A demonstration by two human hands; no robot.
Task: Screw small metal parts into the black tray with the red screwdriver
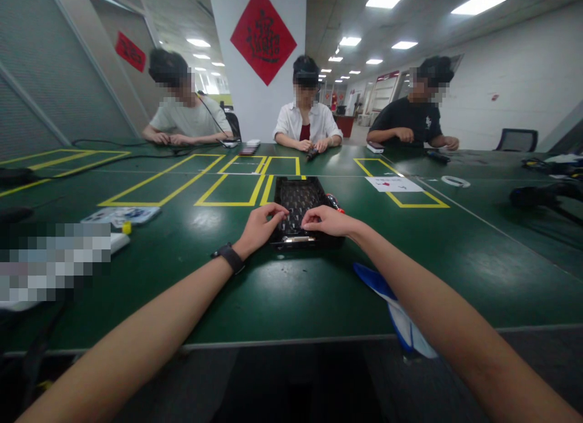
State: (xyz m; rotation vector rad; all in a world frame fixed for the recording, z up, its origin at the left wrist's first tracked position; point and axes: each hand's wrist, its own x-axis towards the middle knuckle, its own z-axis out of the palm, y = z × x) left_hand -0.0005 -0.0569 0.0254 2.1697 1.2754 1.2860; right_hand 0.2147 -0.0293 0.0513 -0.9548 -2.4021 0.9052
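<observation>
A black rectangular device [298, 198] with a grid-like face lies on the green table [291, 289] in front of me. My left hand [262, 226] rests at its near left edge with the fingers curled in a pinch over the surface. My right hand [325, 219] sits at the near right edge, its fingers also pinched together on the device. What the fingertips hold, if anything, is too small to make out. A black watch [229, 257] is on my left wrist. A red-tipped tool [336, 203] lies just right of the device.
Three people sit across the table, each handling small items. A blue and white cloth [396, 307] lies under my right forearm at the table's front edge. Cards [121, 215] and a white item lie at left. A paper sheet [394, 184] and tape roll [455, 181] lie at right.
</observation>
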